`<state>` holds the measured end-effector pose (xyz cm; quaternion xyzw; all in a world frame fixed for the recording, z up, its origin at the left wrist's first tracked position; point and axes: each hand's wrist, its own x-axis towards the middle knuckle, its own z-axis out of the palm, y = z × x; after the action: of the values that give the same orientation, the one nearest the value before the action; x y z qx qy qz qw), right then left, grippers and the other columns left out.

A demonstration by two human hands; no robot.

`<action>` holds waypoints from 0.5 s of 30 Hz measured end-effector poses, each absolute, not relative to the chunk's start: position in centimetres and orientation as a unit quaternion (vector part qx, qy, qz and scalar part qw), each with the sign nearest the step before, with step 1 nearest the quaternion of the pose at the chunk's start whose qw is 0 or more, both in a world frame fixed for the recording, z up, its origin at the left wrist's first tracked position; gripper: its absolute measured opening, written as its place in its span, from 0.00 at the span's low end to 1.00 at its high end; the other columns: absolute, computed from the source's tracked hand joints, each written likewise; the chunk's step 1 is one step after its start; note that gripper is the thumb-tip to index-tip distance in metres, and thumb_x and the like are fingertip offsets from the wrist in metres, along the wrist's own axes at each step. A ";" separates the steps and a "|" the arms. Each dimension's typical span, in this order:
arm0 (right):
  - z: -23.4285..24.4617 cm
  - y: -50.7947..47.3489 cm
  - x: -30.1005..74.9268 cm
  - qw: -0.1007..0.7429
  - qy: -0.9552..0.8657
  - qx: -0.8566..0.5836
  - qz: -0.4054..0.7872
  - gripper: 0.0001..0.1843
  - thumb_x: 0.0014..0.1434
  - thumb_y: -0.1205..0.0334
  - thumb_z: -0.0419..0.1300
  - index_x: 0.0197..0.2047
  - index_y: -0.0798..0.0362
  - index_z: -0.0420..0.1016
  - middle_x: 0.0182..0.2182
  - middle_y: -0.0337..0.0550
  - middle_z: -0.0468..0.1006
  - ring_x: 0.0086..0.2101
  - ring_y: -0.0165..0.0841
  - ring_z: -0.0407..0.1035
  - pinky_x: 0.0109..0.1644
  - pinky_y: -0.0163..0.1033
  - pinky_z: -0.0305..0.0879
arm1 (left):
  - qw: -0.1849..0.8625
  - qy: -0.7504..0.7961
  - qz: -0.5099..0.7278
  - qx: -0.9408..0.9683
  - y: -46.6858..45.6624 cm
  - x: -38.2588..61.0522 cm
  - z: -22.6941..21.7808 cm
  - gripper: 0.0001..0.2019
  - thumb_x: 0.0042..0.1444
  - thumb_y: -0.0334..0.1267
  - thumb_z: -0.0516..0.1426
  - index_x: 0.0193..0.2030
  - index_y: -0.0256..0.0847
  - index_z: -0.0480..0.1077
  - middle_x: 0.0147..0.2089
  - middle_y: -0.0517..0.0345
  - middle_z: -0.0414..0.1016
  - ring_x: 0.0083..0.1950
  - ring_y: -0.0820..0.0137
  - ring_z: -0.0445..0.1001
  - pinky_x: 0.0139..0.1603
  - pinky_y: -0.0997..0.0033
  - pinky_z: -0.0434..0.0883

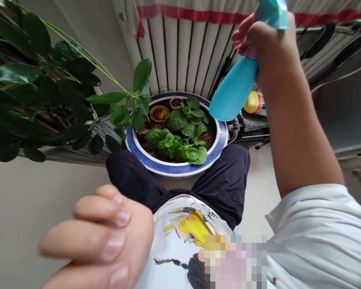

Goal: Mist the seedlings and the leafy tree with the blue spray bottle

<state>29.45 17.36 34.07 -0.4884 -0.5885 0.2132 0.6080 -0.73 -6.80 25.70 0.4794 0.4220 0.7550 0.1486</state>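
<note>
My right hand (267, 44) is wrapped around the neck of a blue spray bottle (236, 90), raised at the upper right. The bottle slants with its base toward the lower left, and its teal head (272, 14) reaches the top edge of the view. Below it sits a round pot (132, 138) with a blue-and-white rim, holding soil and leafy green plants (180, 136). Close to the camera at the lower left, my left hand (108, 237) has its fingers curled toward the palm, with nothing visible in them.
Large potted foliage (45, 92) spreads across the left, one branch leaning over the pot. A yellow dish (159, 113) and a small cup (176, 103) of soil rest inside the pot. Behind stands a white radiator (180, 56); a yellow-capped bottle (252, 103) is at the right.
</note>
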 end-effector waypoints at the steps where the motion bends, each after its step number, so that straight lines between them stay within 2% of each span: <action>1: 33.7 17.2 29.2 0.611 -0.590 -0.480 0.220 0.11 0.53 0.77 0.50 0.33 0.65 0.74 0.23 0.32 0.76 0.27 0.20 0.72 0.31 0.29 0.60 | 0.097 0.330 0.818 0.460 -5.6 0.5 25.2 0.08 0.53 0.46 0.57 0.24 0.57 0.71 0.26 0.62 0.58 0.27 0.68 0.58 0.36 0.58 0.65; 3: 32.3 16.0 28.3 0.630 -0.592 -0.444 0.235 0.11 0.53 0.78 0.48 0.30 0.61 0.72 0.21 0.30 0.73 0.25 0.21 0.72 0.29 0.28 0.60 | 0.188 0.267 0.791 0.517 -3.1 2.5 22.9 0.07 0.56 0.42 0.57 0.27 0.50 0.71 0.27 0.63 0.64 0.28 0.69 0.63 0.37 0.63 0.67; 5: 29.5 13.9 27.0 0.646 -0.583 -0.417 0.261 0.11 0.54 0.77 0.49 0.27 0.57 0.69 0.18 0.30 0.70 0.21 0.21 0.68 0.25 0.29 0.58 | 0.401 0.316 0.692 0.510 -1.0 3.9 19.2 0.06 0.59 0.43 0.56 0.35 0.47 0.72 0.35 0.60 0.73 0.38 0.68 0.72 0.42 0.66 0.70; 7: 25.6 10.9 25.5 0.633 -0.567 -0.455 0.268 0.09 0.54 0.74 0.52 0.26 0.56 0.69 0.17 0.31 0.68 0.17 0.21 0.63 0.21 0.29 0.54 | 0.631 0.373 0.550 0.401 0.5 4.8 15.1 0.13 0.60 0.48 0.55 0.49 0.48 0.69 0.48 0.57 0.75 0.46 0.67 0.75 0.48 0.66 0.71; 9: 21.1 7.8 24.1 0.588 -0.553 -0.510 0.296 0.06 0.56 0.70 0.55 0.29 0.55 0.71 0.20 0.34 0.72 0.18 0.22 0.60 0.22 0.31 0.56 | 0.769 0.385 0.423 0.285 1.1 5.5 11.4 0.20 0.61 0.52 0.52 0.58 0.50 0.64 0.53 0.56 0.74 0.45 0.67 0.76 0.47 0.64 0.72; 10: 18.9 6.4 23.5 0.574 -0.534 -0.529 0.325 0.05 0.55 0.67 0.55 0.33 0.55 0.72 0.24 0.36 0.74 0.19 0.23 0.59 0.22 0.31 0.56 | 0.818 0.373 0.367 0.240 1.2 5.8 9.9 0.22 0.62 0.54 0.50 0.61 0.52 0.61 0.52 0.55 0.75 0.43 0.66 0.77 0.44 0.62 0.73; 12: 14.9 4.1 22.5 0.554 -0.500 -0.551 0.373 0.11 0.55 0.62 0.57 0.42 0.53 0.72 0.31 0.39 0.77 0.22 0.26 0.63 0.23 0.33 0.59 | 0.866 0.378 0.276 0.176 0.9 6.3 7.6 0.23 0.63 0.55 0.48 0.62 0.50 0.62 0.52 0.53 0.75 0.44 0.63 0.78 0.44 0.59 0.74; 15: 10.9 2.0 21.7 0.522 -0.470 -0.595 0.389 0.09 0.56 0.55 0.57 0.34 0.52 0.72 0.27 0.39 0.75 0.20 0.28 0.61 0.22 0.34 0.58 | 0.860 0.454 0.203 0.117 0.0 6.9 5.6 0.20 0.64 0.48 0.50 0.58 0.44 0.67 0.47 0.52 0.78 0.43 0.63 0.78 0.46 0.59 0.74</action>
<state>21.69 2.00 10.91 -0.5953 -0.4704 0.3894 0.5222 6.86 0.00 5.59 0.1173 0.4542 0.2030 0.8595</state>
